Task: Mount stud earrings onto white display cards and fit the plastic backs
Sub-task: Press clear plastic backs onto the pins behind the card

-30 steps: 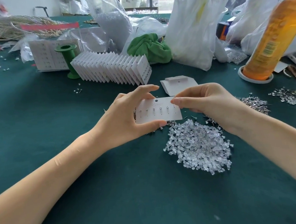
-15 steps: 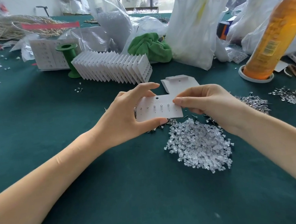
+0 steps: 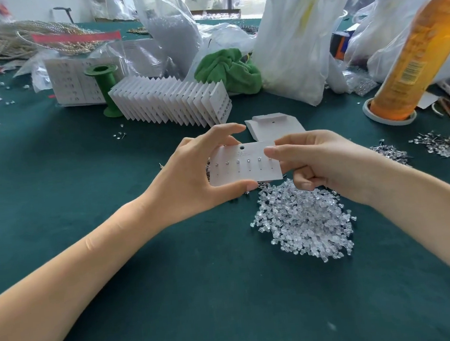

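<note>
We hold the white card up over the green table, between our two hands. Our left hand pinches it by its left end, thumb along the near edge and forefinger curled over the far edge. Our right hand pinches the right end, forefinger tip pressed on the card face beside the last of a row of studs, the other fingers curled underneath. Whether that hand also carries a back, we cannot tell.

Just near and right of the card lies the heap of clear plastic backs, loose on the cloth. Loose earrings sit in small piles to the right. A blank card lies just beyond our hands, and a fanned row of filled cards stands farther off to the left, beside a green spool.

Plastic bags crowd the far edge; what they hold is hard to make out. An orange bottle stands at the far right in a white ring.

The near part of the table is bare cloth below our forearms.
</note>
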The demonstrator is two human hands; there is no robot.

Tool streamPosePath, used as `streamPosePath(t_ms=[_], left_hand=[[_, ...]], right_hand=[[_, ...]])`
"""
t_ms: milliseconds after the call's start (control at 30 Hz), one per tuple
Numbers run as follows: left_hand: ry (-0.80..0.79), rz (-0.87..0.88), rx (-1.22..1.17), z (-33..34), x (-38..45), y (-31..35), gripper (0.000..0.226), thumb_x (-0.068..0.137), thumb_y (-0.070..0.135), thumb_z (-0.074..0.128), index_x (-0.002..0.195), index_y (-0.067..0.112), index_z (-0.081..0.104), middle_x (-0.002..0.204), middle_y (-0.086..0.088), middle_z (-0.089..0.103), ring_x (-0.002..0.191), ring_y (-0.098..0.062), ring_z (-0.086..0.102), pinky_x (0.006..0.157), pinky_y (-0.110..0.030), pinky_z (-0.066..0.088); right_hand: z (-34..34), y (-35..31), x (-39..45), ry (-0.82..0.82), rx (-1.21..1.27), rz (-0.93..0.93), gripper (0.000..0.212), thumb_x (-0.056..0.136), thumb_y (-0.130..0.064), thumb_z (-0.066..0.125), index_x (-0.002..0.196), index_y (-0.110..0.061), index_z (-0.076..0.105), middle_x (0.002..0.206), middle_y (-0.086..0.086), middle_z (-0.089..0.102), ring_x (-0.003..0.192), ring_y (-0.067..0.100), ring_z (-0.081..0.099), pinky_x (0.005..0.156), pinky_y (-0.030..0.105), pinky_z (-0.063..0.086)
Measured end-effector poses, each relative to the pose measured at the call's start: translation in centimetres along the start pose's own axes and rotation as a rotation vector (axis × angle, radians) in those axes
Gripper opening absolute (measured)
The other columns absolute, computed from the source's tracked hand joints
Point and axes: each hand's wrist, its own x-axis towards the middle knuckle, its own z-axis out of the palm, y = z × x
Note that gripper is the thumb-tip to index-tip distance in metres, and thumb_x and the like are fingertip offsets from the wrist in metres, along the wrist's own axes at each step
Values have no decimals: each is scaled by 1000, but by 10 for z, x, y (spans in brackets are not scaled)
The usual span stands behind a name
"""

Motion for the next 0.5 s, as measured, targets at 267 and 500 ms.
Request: streamPosePath(t_ms=[267, 500], left_hand=[[11, 39, 19, 2, -2, 3, 77, 64, 63, 69, 132, 40, 40, 115, 20, 58, 105, 6, 42, 96, -7, 26], [43, 94, 68, 3, -3, 2, 77, 65, 66, 65, 133, 39, 40, 116, 21, 57, 102, 2, 41, 97, -8, 27]], right_hand=[[-1, 2, 2, -49, -9, 26, 31, 69, -39, 74, 87, -15, 69, 90, 14, 74, 36, 7, 41, 33, 11, 29], [-1, 5, 3, 5, -68, -21, 30, 72, -32, 78, 82, -8, 63, 69, 2, 71, 32, 8, 42, 33, 11, 28]])
